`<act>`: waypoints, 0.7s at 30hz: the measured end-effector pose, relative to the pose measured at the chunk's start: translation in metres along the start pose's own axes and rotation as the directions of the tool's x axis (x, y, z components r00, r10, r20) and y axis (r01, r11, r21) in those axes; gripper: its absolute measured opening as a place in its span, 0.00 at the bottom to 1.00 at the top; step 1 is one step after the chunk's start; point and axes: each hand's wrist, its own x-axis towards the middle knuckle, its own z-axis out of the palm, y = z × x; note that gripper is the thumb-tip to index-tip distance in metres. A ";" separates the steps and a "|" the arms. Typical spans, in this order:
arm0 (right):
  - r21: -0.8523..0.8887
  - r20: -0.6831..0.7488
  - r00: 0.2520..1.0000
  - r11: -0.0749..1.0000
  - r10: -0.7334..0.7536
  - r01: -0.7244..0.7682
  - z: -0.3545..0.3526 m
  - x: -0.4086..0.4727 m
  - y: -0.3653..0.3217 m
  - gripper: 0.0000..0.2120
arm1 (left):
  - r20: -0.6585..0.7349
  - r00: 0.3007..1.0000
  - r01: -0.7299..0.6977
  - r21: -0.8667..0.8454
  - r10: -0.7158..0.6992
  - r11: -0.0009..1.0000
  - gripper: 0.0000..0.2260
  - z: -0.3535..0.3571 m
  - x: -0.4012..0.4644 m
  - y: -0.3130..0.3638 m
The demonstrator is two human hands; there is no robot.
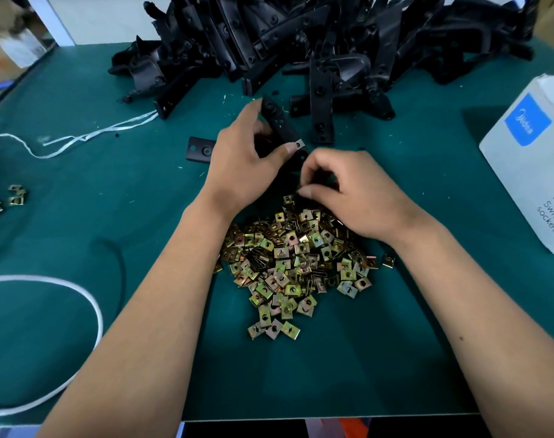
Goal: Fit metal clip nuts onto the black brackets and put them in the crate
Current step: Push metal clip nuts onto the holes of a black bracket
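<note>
My left hand (241, 159) grips a black bracket (279, 124) above the green table, thumb pressing near a metal clip nut (299, 143) seated on the bracket's near end. My right hand (345, 194) hovers at the far edge of the heap of brass-coloured clip nuts (288, 267), fingers curled and pinching at one clip nut there; what lies between the fingertips is mostly hidden. A large pile of black brackets (316, 42) fills the back of the table. No crate is in view.
A single black bracket (200, 150) lies flat left of my left hand. A white Midea switch-socket box (528, 159) stands at the right. White strapping (89, 134) and a white cord (80, 295) lie at the left, with a few stray clip nuts (15, 196).
</note>
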 end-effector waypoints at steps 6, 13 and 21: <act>0.494 -0.273 0.953 0.869 0.131 0.022 -0.009 0.000 0.005 0.02 | 0.071 0.996 -0.058 -0.040 0.061 0.997 0.18 -0.001 -0.002 0.004; 0.783 -0.195 0.912 0.618 0.361 -0.077 -0.011 0.001 0.013 0.07 | 0.118 0.975 -0.181 -0.057 0.187 0.982 0.23 0.001 -0.006 0.011; 0.771 -0.296 0.836 0.633 0.462 -0.077 -0.008 0.005 0.008 0.08 | 0.165 0.953 -0.241 -0.088 0.253 0.966 0.30 0.016 -0.011 0.020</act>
